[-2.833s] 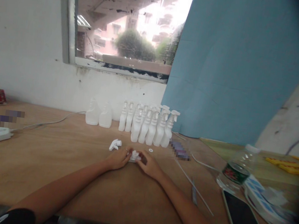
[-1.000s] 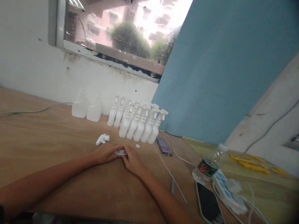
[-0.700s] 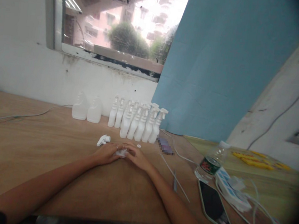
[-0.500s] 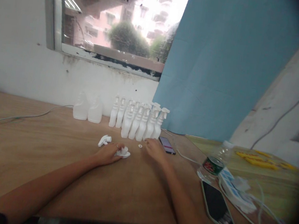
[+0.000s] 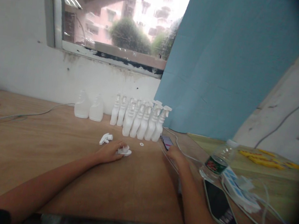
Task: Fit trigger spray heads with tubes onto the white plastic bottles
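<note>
Resting on the table, my left hand (image 5: 111, 151) is closed around a white plastic spray-head part (image 5: 125, 151), partly hidden by the fingers. Just behind it lies a white trigger sprayer head (image 5: 105, 138) on its side. A small white ring washer (image 5: 141, 144) sits to the right. My right hand (image 5: 176, 154) is at the near end of a phone (image 5: 167, 141) with a lit screen and covers part of it. Its fingertips are hidden, so their grip does not show. Thin pale strands (image 5: 172, 162) run beside this hand and under the forearm.
Several white spray bottles (image 5: 142, 127) stand behind the hands, with two wider bottles (image 5: 96, 109) to their left. On the right are a clear water bottle (image 5: 215, 162), a second phone (image 5: 221, 206), a power strip (image 5: 237, 190) with cables, and yellow pieces (image 5: 263, 159).
My right hand has moved right, from in front of the spray bottles to the phone with the lit screen. Pale strands now show beside it. My left hand stays on the spray-head part.
</note>
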Demonstrator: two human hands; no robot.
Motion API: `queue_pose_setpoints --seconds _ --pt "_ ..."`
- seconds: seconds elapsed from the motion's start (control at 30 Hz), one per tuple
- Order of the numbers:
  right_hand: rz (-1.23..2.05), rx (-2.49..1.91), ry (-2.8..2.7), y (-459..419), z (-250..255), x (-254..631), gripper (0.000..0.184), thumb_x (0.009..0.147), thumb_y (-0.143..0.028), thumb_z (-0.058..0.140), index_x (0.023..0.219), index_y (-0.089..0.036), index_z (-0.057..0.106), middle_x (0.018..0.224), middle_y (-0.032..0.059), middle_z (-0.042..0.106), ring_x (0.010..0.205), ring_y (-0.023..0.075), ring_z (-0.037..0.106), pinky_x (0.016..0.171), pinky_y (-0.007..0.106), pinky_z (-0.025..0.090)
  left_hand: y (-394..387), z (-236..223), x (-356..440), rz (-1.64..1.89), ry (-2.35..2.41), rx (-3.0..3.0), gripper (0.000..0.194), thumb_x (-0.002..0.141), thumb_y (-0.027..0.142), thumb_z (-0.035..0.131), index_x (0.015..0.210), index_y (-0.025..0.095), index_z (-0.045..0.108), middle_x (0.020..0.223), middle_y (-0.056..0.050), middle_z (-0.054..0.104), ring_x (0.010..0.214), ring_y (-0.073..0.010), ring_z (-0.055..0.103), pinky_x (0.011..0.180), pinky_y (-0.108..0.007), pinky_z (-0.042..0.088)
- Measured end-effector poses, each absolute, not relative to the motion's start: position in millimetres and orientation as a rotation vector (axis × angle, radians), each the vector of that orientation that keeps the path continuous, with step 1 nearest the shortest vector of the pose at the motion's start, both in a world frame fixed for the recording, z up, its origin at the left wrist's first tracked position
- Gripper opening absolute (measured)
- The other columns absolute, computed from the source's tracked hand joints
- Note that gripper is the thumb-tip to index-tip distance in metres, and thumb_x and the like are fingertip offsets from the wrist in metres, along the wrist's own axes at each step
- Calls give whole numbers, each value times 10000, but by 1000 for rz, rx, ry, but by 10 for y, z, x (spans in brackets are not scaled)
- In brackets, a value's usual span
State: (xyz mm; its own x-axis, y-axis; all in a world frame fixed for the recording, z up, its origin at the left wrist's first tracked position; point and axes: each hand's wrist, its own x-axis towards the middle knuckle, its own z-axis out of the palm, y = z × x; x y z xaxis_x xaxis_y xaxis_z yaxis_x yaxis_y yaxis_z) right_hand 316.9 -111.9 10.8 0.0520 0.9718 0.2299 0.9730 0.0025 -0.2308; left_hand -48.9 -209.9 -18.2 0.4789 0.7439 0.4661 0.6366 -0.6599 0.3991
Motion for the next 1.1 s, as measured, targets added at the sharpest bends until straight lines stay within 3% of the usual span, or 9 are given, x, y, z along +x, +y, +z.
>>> queue_pose_setpoints --seconds 0.1,0.2,0.3,0.4,0.6,0.7,0.87,1.0,1.1 --pt "-22 -1905 -1930 -1149 253 3174 81 624 -160 608 672 -155 673 674 110 673 598 190 592 525 258 358 -2082 -239 -501 973 1159 2535 313 795 277 580 1098 222 524 1054 -33 600 935 -187 561 821 -290 439" --pt "1 -1636 -1790 -1216 466 3150 201 697 -195 531 840 -154 667 654 59 639 589 169 555 535 254 363 -2056 -299 -519 977 1178 2471 401 798 314 593 1171 217 482 1033 -41 597 907 -187 568 793 -295 448" --pt "363 -1158 -1545 -1321 664 3072 316 735 -335 564 982 -156 647 743 54 643 598 152 542 539 252 393 -2034 -324 -529 974 1200 2452 448 788 338 611 1193 207 471 1010 -42 594 898 -191 567 786 -301 445" --pt "702 -826 -1361 -1412 752 2933 431 675 -380 669 1063 -198 628 890 48 645 683 138 573 598 249 436 -2023 -314 -526 969 1183 2479 331 787 349 610 1069 195 533 993 -42 593 897 -195 559 797 -305 434" --pt "636 -918 -1438 -1527 557 2379 363 663 -445 707 869 -147 676 780 46 648 645 137 562 591 250 442 -2026 -295 -506 956 1204 2503 272 789 358 602 992 188 540 935 -29 584 832 -176 545 738 -281 423" --pt "791 -946 -1603 -1618 385 1993 366 710 -485 658 803 -132 677 641 32 623 551 131 533 518 245 414 -2041 -286 -498 965 1198 2508 265 787 359 607 979 186 545 921 -29 586 827 -176 544 728 -276 422" --pt "816 -910 -1851 -1762 123 1530 281 796 -396 588 628 -175 545 499 -33 531 470 104 471 483 221 362 -2095 -249 -462 943 1160 2529 257 774 349 620 955 174 569 928 -48 596 829 -190 556 733 -287 434" --pt "700 -902 -1978 -1798 34 1450 263 833 -371 555 647 -192 504 518 -39 531 501 114 479 492 218 357 -2110 -252 -436 909 1107 2521 356 764 316 627 1098 205 575 965 -46 610 840 -194 570 751 -291 444" --pt "628 -903 -1995 -1799 32 1464 279 857 -386 527 656 -196 493 538 -35 526 526 120 480 510 224 358 -2096 -263 -437 905 1114 2515 357 761 322 630 1092 200 583 960 -50 611 828 -196 572 745 -294 446"
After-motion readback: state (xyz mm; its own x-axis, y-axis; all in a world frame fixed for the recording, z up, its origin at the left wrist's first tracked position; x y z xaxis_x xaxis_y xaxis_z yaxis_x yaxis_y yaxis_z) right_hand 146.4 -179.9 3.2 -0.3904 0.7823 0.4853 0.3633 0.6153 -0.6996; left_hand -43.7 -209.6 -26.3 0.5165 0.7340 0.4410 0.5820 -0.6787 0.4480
